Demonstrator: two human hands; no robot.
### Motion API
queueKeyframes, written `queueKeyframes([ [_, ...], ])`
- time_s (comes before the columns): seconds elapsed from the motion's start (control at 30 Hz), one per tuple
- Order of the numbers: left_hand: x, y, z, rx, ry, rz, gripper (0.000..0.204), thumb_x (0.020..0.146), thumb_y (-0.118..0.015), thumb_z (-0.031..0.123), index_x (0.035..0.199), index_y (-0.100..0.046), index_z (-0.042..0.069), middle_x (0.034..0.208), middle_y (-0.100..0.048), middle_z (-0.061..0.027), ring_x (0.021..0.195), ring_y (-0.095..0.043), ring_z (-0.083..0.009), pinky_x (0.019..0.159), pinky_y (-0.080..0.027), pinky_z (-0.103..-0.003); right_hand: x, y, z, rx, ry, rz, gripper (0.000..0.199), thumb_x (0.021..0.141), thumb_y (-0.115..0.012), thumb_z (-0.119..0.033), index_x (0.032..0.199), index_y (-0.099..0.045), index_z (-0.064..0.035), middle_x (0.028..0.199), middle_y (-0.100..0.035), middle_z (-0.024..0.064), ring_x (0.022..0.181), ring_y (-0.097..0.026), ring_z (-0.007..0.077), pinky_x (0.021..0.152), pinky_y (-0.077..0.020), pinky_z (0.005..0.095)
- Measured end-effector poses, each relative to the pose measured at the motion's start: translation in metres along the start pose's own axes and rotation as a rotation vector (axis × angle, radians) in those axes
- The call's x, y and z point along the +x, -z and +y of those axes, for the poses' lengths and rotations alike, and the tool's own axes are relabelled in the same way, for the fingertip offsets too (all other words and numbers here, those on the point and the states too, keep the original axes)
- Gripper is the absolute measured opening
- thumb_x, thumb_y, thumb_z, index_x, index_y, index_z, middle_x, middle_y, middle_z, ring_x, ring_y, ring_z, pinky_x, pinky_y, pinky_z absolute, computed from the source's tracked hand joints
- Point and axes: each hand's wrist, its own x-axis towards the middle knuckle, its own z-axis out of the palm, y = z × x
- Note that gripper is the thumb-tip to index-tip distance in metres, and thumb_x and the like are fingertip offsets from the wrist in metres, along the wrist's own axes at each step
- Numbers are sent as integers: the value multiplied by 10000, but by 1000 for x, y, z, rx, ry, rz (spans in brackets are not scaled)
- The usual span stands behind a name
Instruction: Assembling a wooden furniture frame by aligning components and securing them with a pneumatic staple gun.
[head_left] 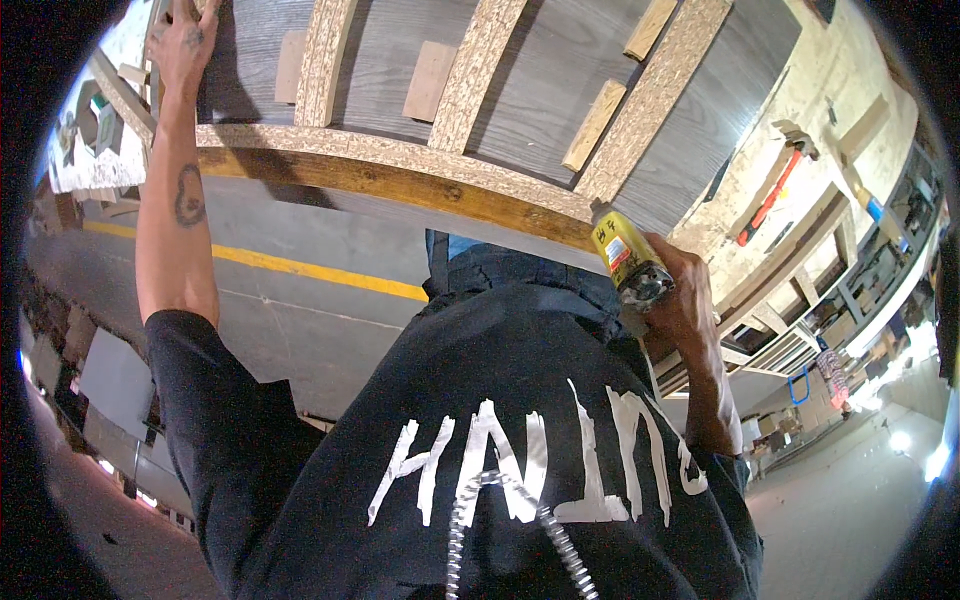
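My left hand (pixel 182 42) reaches far out and rests flat on the particleboard frame (pixel 400 155) at its upper left corner. My right hand (pixel 680 300) grips a yellow pneumatic nail gun (pixel 628 262) whose nose sits against the front wooden rail (pixel 420 185) of the frame. The frame lies on a grey wood-grain panel (pixel 550 90), with several chipboard slats running away from me. Small wooden blocks (pixel 595 125) lie between the slats. A coiled air hose (pixel 500 530) hangs in front of my dark shirt.
A red-handled hammer (pixel 770 195) lies on the chipboard workbench (pixel 850 90) at the right. Shelves with tools sit below that bench. A yellow line (pixel 300 268) runs across the grey floor beneath the frame.
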Motion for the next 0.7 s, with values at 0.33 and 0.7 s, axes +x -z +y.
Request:
queueKeyframes([
  [0.33,1,14,13,-24,63,-47,886,988,-323,638,1499,-218,-78,1249,-399,-444,1109,-474,-581,882,-420,-647,3,4,-14,31,17,-5,503,685,-802,-57,1166,-655,-58,947,-728,166,828,-725,259,714,-567,362],
  [0.7,2,4,2,15,27,-27,901,986,-334,634,1476,-235,-116,1278,-363,-478,1111,-479,-596,871,-443,-637,6,0,-18,87,14,-16,420,732,-783,-203,1115,-635,-114,900,-705,164,824,-676,390,700,-535,427],
])
